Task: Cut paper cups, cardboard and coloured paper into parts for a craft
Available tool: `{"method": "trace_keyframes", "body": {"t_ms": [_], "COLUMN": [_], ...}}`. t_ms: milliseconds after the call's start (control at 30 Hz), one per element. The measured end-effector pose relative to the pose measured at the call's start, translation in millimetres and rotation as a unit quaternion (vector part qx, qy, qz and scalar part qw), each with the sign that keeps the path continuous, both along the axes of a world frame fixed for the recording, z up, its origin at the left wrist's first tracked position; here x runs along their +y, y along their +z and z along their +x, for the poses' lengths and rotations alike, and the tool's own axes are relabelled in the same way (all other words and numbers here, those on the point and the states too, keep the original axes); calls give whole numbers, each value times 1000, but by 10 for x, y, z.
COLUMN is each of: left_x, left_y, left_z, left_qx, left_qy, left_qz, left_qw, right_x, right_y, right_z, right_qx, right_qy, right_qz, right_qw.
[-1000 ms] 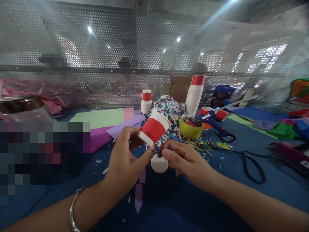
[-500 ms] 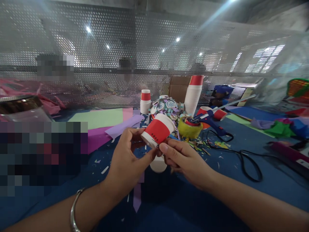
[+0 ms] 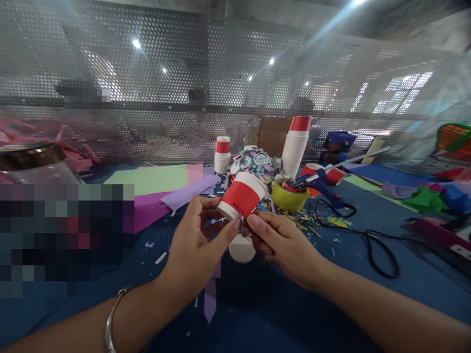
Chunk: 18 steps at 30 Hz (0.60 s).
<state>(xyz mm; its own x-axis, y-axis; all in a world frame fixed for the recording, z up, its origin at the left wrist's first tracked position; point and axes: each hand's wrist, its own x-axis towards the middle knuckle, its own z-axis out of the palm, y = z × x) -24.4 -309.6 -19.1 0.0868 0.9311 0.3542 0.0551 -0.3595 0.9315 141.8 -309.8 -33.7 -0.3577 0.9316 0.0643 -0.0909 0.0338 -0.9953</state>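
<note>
A red and white paper cup [image 3: 242, 196] is tilted on its side above the blue table, mouth facing away to the right. My left hand [image 3: 195, 250] pinches its base between thumb and fingers. My right hand [image 3: 283, 242] is closed, its thumb and fingertips pressed to the cup's lower edge, with a small dark piece partly hidden in them. A second white cup [image 3: 242, 248] stands upside down on the table just below both hands.
A yellow tape roll [image 3: 290, 196], a blue glue gun [image 3: 324, 184] with a black cord [image 3: 371, 245], cup stacks [image 3: 296, 147], a pile of paper discs [image 3: 255, 161], coloured paper sheets [image 3: 162, 184] and scraps lie around. A perforated metal screen [image 3: 184, 73] closes the back.
The cup and both hands rose slightly. My right hand moved up from the upside-down cup to the held cup's lower edge.
</note>
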Motion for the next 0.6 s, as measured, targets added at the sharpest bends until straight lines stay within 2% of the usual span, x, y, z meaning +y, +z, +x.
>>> {"method": "trace_keyframes", "body": {"t_ms": [233,433,600], "left_x": [-30,-31,-41], "left_y": [16,19,-2], "left_z": [5,2,-12], "left_qx": [3,14,32], "left_qy": [-23,-16,-9], "left_qz": [-8,-9,26], "left_qw": [1000,1000,999], "right_x": [-38,-32,-42], "right_y": [6,24,25], "right_z": [3,13,11], "right_qx": [-19,-39,-52], "right_qy": [-19,-27,-21], "right_qz": [10,28,41], "right_qw": [1000,998,998]}}
